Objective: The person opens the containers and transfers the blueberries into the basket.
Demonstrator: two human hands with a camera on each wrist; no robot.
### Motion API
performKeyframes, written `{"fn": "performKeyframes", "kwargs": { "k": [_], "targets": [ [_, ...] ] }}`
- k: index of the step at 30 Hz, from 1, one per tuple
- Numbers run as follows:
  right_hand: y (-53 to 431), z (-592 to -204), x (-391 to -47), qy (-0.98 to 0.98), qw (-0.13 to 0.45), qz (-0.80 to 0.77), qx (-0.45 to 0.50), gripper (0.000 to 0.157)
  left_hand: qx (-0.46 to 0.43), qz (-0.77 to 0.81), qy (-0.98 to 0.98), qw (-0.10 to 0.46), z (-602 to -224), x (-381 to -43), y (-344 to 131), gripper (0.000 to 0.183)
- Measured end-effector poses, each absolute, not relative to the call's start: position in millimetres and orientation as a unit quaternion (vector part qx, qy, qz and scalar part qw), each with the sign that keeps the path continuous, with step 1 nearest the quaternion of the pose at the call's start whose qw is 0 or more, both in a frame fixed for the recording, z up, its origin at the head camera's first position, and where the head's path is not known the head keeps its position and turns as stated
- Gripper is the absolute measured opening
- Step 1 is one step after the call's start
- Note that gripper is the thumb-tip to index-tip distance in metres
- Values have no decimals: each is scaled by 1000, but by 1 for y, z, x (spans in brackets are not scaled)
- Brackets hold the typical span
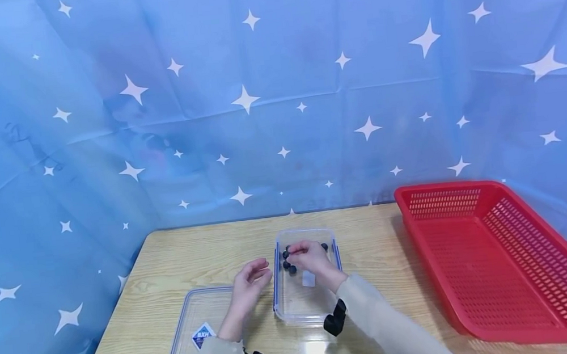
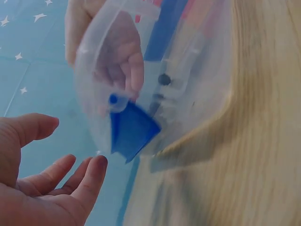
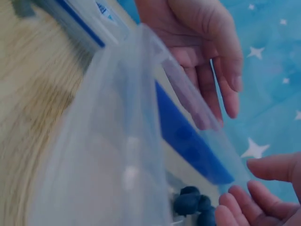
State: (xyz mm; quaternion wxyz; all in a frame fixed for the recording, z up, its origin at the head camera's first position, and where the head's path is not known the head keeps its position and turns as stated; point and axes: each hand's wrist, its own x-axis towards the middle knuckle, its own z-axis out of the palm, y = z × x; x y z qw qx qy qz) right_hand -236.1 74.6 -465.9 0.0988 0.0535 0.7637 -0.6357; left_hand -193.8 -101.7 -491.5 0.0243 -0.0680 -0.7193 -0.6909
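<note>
A clear plastic food container [image 1: 296,307] with blue side clips lies on the wooden table. Several small dark round balls [image 1: 287,265] are gathered at its far left, and another sits near the far right corner. My right hand [image 1: 312,257] is over the container, close above the balls; in the right wrist view its thumb and fingers are apart with nothing between them. Just outside the left wall is my left hand [image 1: 249,285], fingers loosely bent and holding nothing. Under the left forearm lies a clear lid [image 1: 187,323] with a blue and white sticker [image 1: 203,334].
At the right of the table [image 1: 372,248] stands a large red plastic basket [image 1: 488,277] with perforated walls. A blue curtain [image 1: 303,169] with white stars hangs behind and along the left side. A pale square [image 1: 308,278] shows on the container's floor.
</note>
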Motion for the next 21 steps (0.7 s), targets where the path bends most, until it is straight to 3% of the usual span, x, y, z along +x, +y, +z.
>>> {"fn": "performKeyframes", "kwargs": {
  "k": [9,21],
  "targets": [
    [73,-475,-244,781,112,-610,77,24,-52,-708,-704,-19,-497,-193,-88,47],
    [76,-455,-259,805,142,-572,72,24,-40,-693,-720,-26,-496,-193,-85,47]
  ]
}}
